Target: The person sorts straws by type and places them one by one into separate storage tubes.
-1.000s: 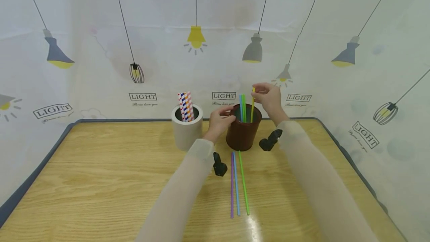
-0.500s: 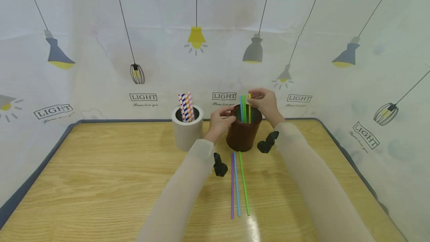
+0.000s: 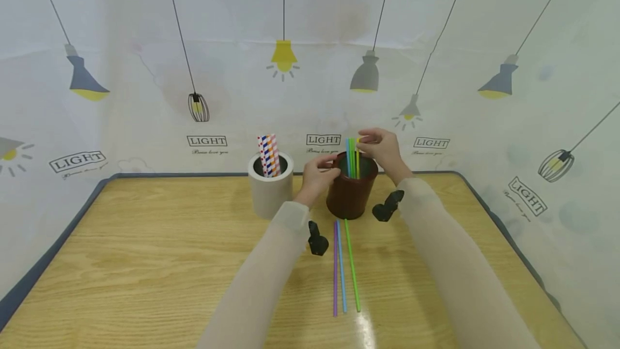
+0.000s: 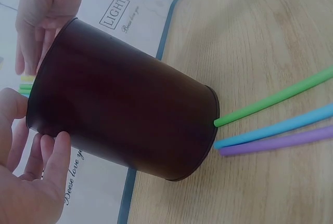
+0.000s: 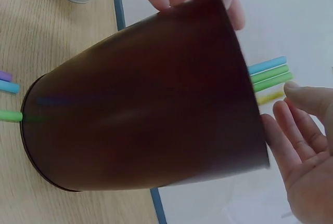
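A dark brown cup (image 3: 346, 198) stands upright near the back of the table. My left hand (image 3: 317, 179) holds it at the left side of its rim, thumb on the outer wall. Over the right of the opening, my right hand (image 3: 385, 149) pinches the top of a yellow straw (image 5: 270, 97) with thumb and fingers. The straw's lower part is down inside the cup, beside a blue straw (image 5: 268, 65) and two green straws (image 5: 271, 81). In front of the cup lie a purple straw (image 3: 335, 268), a blue straw (image 3: 341, 268) and a green straw (image 3: 352, 268).
Left of the brown cup stands a white cup (image 3: 270, 198) with several patterned paper straws (image 3: 269, 156) in it. Behind the wooden table (image 3: 160, 252) rises a wall cover (image 3: 232, 74) printed with lamps.
My right hand has moved left and slightly down with the yellow straw, bringing it up against the green ones in the cup. My left hand has stayed at the rim.
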The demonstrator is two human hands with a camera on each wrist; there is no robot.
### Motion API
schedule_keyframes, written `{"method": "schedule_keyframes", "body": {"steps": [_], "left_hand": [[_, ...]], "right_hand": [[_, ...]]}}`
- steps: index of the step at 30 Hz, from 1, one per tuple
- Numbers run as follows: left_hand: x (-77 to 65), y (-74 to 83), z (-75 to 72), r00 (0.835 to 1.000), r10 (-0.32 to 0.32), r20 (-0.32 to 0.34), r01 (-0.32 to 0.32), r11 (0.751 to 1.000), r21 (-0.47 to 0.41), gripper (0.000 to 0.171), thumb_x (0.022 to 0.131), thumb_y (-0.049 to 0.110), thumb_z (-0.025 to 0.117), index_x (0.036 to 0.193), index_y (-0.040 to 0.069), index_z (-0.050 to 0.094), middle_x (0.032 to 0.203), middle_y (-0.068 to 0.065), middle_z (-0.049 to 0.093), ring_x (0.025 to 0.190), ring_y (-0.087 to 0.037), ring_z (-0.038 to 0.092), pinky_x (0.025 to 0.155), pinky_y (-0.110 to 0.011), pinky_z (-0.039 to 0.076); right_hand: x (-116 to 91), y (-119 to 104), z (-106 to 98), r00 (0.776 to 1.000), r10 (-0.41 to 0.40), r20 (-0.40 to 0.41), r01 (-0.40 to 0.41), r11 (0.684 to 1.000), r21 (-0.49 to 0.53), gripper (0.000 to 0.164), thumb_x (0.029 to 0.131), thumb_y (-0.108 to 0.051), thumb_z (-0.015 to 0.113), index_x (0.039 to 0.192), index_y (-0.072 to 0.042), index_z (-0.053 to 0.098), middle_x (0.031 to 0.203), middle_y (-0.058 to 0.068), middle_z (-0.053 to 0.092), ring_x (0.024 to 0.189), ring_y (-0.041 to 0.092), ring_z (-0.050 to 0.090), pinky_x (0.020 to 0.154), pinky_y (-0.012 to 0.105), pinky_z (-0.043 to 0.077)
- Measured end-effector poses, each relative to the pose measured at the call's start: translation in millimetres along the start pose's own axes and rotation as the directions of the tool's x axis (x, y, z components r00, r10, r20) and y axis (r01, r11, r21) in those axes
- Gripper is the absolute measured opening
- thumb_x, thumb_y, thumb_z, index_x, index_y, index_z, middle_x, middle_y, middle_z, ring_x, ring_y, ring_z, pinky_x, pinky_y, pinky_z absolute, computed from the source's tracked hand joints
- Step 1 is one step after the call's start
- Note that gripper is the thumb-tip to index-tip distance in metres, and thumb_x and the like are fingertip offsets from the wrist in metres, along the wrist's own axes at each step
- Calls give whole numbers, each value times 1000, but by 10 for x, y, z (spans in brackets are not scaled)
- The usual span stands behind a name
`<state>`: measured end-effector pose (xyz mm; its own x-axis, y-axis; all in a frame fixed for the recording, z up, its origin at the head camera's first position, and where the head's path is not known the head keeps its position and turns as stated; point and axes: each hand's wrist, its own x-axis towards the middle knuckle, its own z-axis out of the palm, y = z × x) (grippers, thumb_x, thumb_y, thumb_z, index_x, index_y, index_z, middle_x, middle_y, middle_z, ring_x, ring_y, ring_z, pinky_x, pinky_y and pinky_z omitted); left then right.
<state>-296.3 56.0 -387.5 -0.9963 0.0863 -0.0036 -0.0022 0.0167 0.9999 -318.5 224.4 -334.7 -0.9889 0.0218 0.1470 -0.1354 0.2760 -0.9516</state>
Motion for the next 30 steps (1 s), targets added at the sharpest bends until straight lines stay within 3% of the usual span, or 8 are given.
{"method": "schedule_keyframes", "body": {"steps": [6,11,19,25,30], "left_hand": [[-18,1,11,1000,7,2,-7,1000,-8,39,81,-1,60,119,6,61,107,-15,57,95,-26,59,79,-41,51],[-19,-7,-3,1000,1,-1,-1,1000,3,38,81,0,60,119,7,62,108,-14,56,95,-25,59,77,-36,52],[-12,-4,3,1000,-18,-3,18,1000,19,38,81,2,61,119,10,62,108,-12,56,93,-22,59,72,-29,52],[-18,23,15,1000,-18,-15,19,999,27,38,81,1,61,118,9,63,107,-12,57,91,-21,59,68,-27,52],[-12,24,16,1000,-18,-14,18,1000,21,39,80,1,61,118,8,63,106,-13,58,89,-20,59,66,-25,51]], "right_hand": [[28,75,-124,1000,-16,-4,16,1000,-12,37,83,0,64,118,7,56,106,26,58,79,11,60,72,31,54],[-36,55,-208,1000,-2,27,4,999,-52,36,84,-4,64,118,5,56,103,19,59,82,12,59,73,34,54],[-285,52,-309,986,62,156,-45,993,-110,37,86,-6,62,120,5,55,108,23,58,90,22,60,75,38,53],[-515,98,-351,979,58,196,-38,994,-106,38,86,-8,63,120,6,54,106,22,59,93,29,60,74,43,53],[-686,154,-344,973,79,218,-60,994,-93,38,85,-8,64,119,7,54,105,22,59,89,20,61,73,43,53]]}}
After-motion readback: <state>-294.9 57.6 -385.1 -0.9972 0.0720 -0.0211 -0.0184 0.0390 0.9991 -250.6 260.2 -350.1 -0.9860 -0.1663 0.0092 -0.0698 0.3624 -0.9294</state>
